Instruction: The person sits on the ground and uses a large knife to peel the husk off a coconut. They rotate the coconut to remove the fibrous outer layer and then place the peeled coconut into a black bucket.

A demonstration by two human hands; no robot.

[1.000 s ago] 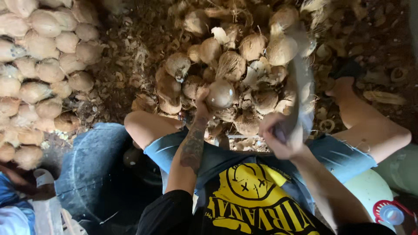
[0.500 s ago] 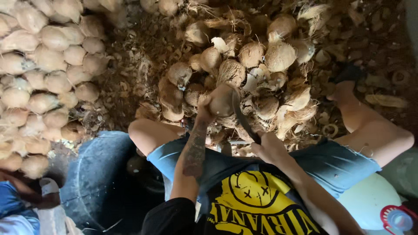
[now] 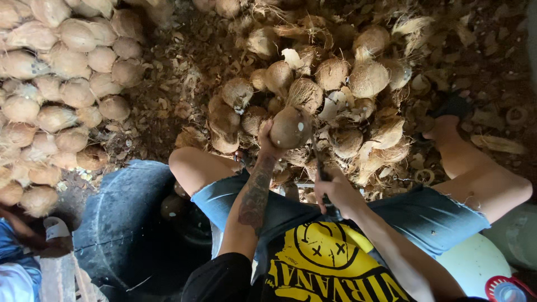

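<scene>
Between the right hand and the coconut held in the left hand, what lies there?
In the head view, the dark blade gripped by the right hand spans that stretch, reaching up toward the coconut that the left hand holds.

Dim warm light, soft shadows, slight blur

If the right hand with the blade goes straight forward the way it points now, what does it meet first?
Probably the coconut held up by the left hand; the right hand aims its blade toward it, though depth is unclear.
</scene>
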